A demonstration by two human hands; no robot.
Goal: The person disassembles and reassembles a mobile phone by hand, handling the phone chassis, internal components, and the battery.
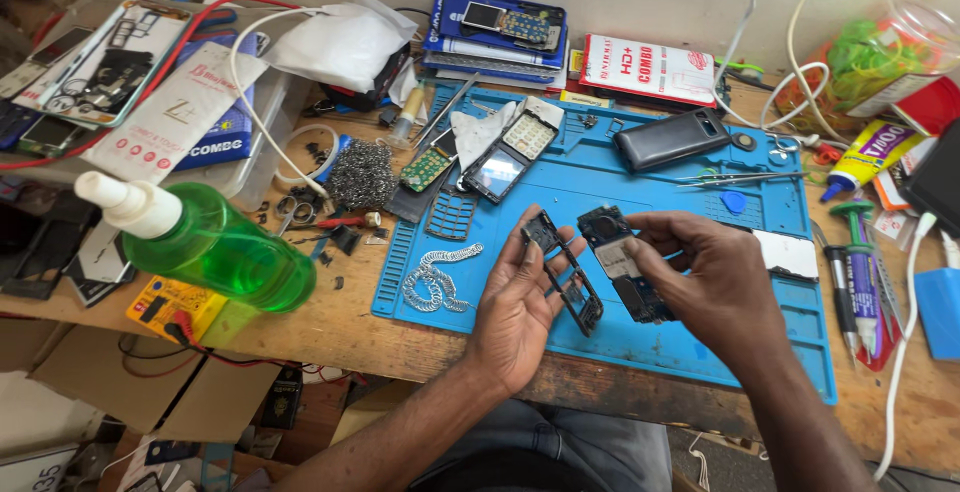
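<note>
Right now your left hand [520, 302] pinches a thin black phone frame [562, 272], and your right hand [705, 277] grips a dark phone circuit board [618, 264] by its edges; both hands are closed on their parts, held close together just above the blue work mat [600, 182]. The frame is an open plastic rectangle with narrow rails: it looks light and springy, likely to twist or snap if squeezed across the middle, so hold it by the long sides near a corner. The board looks stiff but fragile, with a pale shield and a round black part on its upper end; fingertips on the bare edges suit it best, off the components.

Beyond your left hand's fingertips lie a phone with a dark screen [497, 170] and a black keypad grid [450, 215]. To the outside of your left hand sits a curl of silver solder wick [437, 277], and farther out on the bench [350, 327] a green liquid bottle [215, 247]. Past your right hand rests a black back cover [670, 138], with tweezers [735, 178] nearby.
</note>
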